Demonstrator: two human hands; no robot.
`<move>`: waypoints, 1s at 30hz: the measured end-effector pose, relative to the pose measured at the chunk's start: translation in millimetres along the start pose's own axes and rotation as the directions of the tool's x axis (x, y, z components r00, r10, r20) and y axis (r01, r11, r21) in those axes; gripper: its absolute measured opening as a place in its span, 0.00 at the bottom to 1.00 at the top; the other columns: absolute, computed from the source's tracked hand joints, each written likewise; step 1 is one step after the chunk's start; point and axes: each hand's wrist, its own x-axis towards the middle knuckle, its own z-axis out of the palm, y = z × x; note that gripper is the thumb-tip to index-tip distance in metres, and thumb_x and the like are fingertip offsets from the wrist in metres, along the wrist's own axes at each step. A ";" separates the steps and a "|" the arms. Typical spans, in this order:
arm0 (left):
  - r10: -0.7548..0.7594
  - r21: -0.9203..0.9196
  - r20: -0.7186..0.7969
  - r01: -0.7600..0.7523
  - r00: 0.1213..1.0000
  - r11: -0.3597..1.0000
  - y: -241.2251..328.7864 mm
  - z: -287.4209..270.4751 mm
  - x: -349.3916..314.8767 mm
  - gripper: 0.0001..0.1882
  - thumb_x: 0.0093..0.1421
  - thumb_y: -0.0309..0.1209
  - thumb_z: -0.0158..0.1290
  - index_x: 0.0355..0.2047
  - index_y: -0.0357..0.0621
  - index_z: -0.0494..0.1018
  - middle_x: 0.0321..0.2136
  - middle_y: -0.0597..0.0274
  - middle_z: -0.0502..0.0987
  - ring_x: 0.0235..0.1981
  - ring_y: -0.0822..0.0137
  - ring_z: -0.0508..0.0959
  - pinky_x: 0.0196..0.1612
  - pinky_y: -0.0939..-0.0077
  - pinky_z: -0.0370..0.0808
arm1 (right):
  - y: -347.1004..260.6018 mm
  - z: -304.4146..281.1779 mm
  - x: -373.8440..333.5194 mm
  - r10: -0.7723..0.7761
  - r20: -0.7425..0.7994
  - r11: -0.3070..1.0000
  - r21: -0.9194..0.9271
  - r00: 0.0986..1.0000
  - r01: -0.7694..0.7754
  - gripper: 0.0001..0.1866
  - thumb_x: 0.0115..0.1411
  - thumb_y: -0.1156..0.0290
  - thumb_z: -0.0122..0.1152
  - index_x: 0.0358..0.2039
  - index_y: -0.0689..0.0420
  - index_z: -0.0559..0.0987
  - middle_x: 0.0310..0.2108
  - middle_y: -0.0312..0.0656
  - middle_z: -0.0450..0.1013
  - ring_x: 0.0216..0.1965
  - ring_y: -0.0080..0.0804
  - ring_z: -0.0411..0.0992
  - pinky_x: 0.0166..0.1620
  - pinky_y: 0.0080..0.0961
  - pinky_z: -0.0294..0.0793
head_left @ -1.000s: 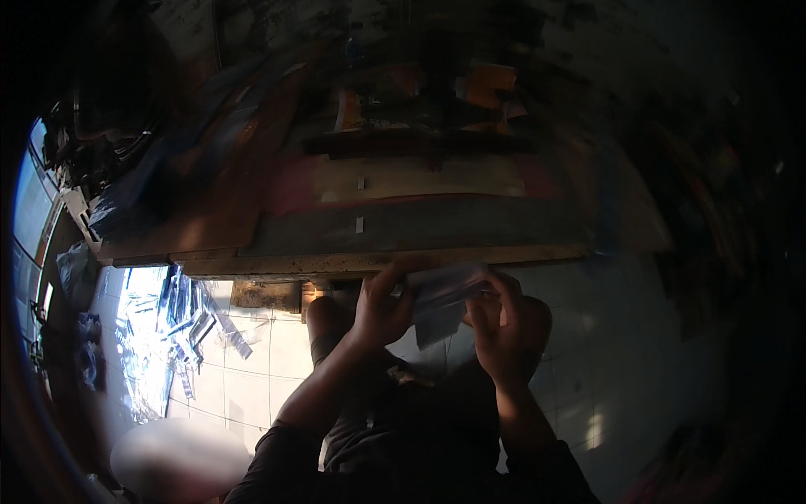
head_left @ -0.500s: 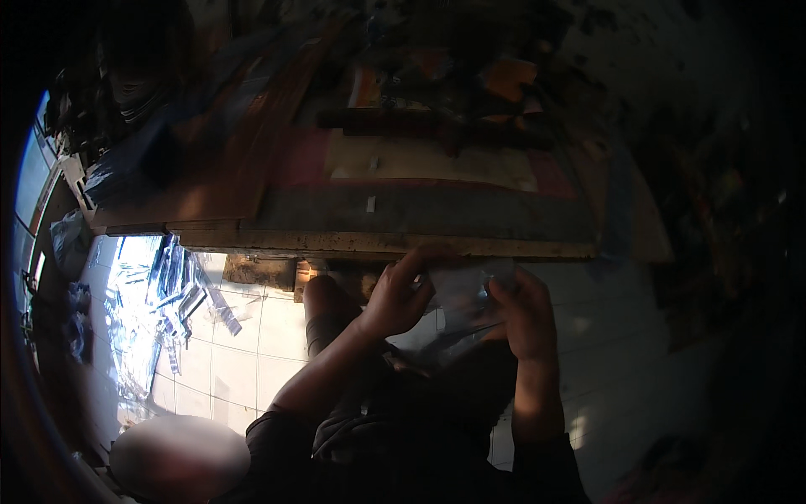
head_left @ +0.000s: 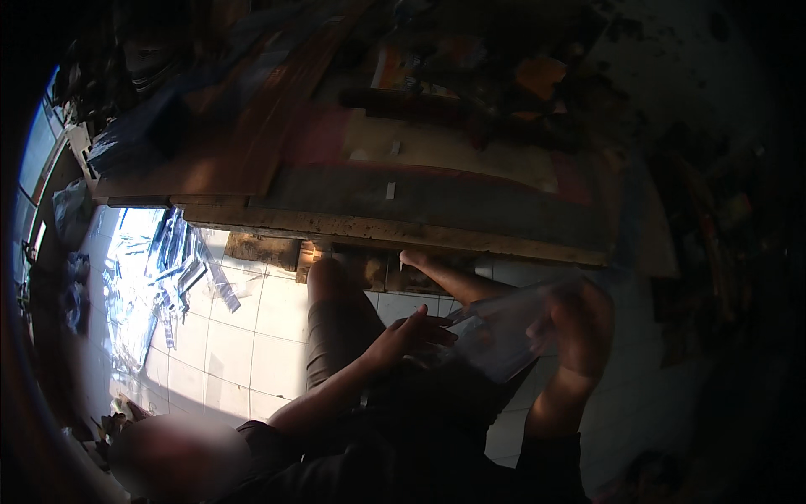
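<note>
A clear plastic sheet or bag (head_left: 504, 332) hangs above my lap, below the front edge of the workbench. At its right end my right hand (head_left: 581, 328) is closed around it, fingers curled and partly seen through the film. My left hand (head_left: 416, 336) is by the left end of the plastic, its fingers stretched out and apart. Whether those fingertips touch the film I cannot tell in the dim light. My bare leg shows behind the sheet.
The wooden bench edge (head_left: 378, 230) runs across in front of me. On the bench lie a cream sheet (head_left: 453, 151), a small white tag (head_left: 390, 191) and a brown board (head_left: 227, 160). Plastic strips (head_left: 172, 277) are heaped on the tiled floor at left. A blurred oval (head_left: 180, 458) covers the lower left.
My right hand has moved right and slightly lower, drawing the plastic with it. My left hand has come down from the bench edge, its fingers now spread. The view has shifted a little.
</note>
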 end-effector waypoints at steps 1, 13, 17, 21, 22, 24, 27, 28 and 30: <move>-0.062 -0.132 -0.025 0.059 0.998 0.990 3.4 11.7 -3.5 0.38 0.76 0.56 0.36 0.70 0.34 0.55 0.62 0.45 0.72 0.62 0.52 0.74 0.67 0.61 0.66 | 0.2 0.5 -3.5 -0.031 0.024 1.000 0.002 0.999 0.031 0.15 0.66 0.69 0.60 0.46 0.67 0.77 0.38 0.53 0.78 0.27 0.33 0.81 0.22 0.24 0.79; 0.235 -0.790 0.517 0.565 0.823 -0.238 -93.7 -53.1 40.7 0.29 0.75 0.48 0.41 0.68 0.44 0.60 0.66 0.57 0.66 0.67 0.62 0.64 0.72 0.56 0.57 | 22.4 -38.0 -43.3 -0.596 0.401 0.787 0.461 0.695 0.409 0.05 0.67 0.76 0.58 0.41 0.62 0.74 0.26 0.41 0.75 0.23 0.28 0.77 0.21 0.20 0.71; 0.283 -0.893 0.139 -0.003 0.949 0.449 -60.2 -35.6 -14.3 0.24 0.71 0.39 0.47 0.64 0.43 0.66 0.52 0.57 0.77 0.54 0.62 0.76 0.62 0.57 0.70 | 53.5 -39.5 -74.2 -0.462 0.007 0.597 0.742 0.887 0.305 0.12 0.61 0.82 0.62 0.19 0.66 0.76 0.15 0.48 0.75 0.11 0.32 0.73 0.12 0.23 0.66; 0.137 -0.858 -0.217 -0.256 0.967 0.445 -15.6 -14.9 -80.3 0.28 0.68 0.39 0.44 0.66 0.42 0.62 0.57 0.49 0.73 0.58 0.48 0.74 0.66 0.48 0.65 | 87.1 -50.8 -74.3 -0.416 -0.054 0.565 0.767 0.908 0.304 0.11 0.63 0.78 0.61 0.22 0.65 0.77 0.20 0.48 0.76 0.13 0.34 0.75 0.13 0.23 0.68; 0.180 -0.898 -0.219 -0.270 0.959 0.348 -9.6 -14.5 -97.6 0.31 0.69 0.40 0.43 0.70 0.43 0.59 0.61 0.47 0.70 0.60 0.45 0.72 0.67 0.46 0.63 | 96.5 -56.9 -67.9 -0.458 0.009 0.616 0.724 0.889 0.310 0.07 0.63 0.79 0.61 0.28 0.66 0.77 0.24 0.49 0.77 0.15 0.35 0.76 0.15 0.23 0.71; 0.548 -0.614 -0.376 -0.644 0.747 0.456 3.2 -6.8 -116.2 0.37 0.70 0.41 0.43 0.75 0.45 0.48 0.66 0.43 0.64 0.65 0.44 0.69 0.67 0.42 0.64 | 97.1 -57.1 -40.3 -0.483 0.157 0.737 0.603 0.861 0.303 0.05 0.62 0.80 0.62 0.38 0.66 0.76 0.32 0.52 0.77 0.19 0.37 0.78 0.19 0.24 0.76; 0.866 -0.167 -0.206 -0.889 0.455 0.427 69.9 2.7 -122.1 0.40 0.71 0.43 0.42 0.77 0.44 0.39 0.68 0.37 0.60 0.68 0.43 0.66 0.57 0.47 0.77 | 95.8 -47.5 -13.3 -0.374 0.375 0.886 0.415 0.848 0.208 0.10 0.59 0.82 0.65 0.42 0.70 0.79 0.45 0.61 0.75 0.27 0.41 0.82 0.25 0.26 0.82; 0.913 0.030 -0.199 -0.929 0.357 0.369 90.7 13.0 -120.3 0.40 0.72 0.43 0.41 0.77 0.43 0.38 0.69 0.35 0.60 0.68 0.43 0.67 0.53 0.51 0.82 | 91.9 -40.1 -6.1 -0.295 0.431 0.924 0.358 0.853 0.138 0.10 0.58 0.83 0.66 0.41 0.73 0.80 0.49 0.65 0.75 0.31 0.43 0.83 0.27 0.27 0.84; 0.947 0.305 -0.227 -0.908 0.225 0.289 121.8 38.4 -124.1 0.37 0.73 0.36 0.42 0.76 0.41 0.40 0.65 0.36 0.64 0.64 0.44 0.71 0.53 0.49 0.82 | 87.7 -10.7 22.3 -0.277 0.512 0.955 0.244 0.813 0.171 0.09 0.59 0.83 0.67 0.40 0.75 0.82 0.54 0.71 0.73 0.34 0.44 0.84 0.31 0.28 0.86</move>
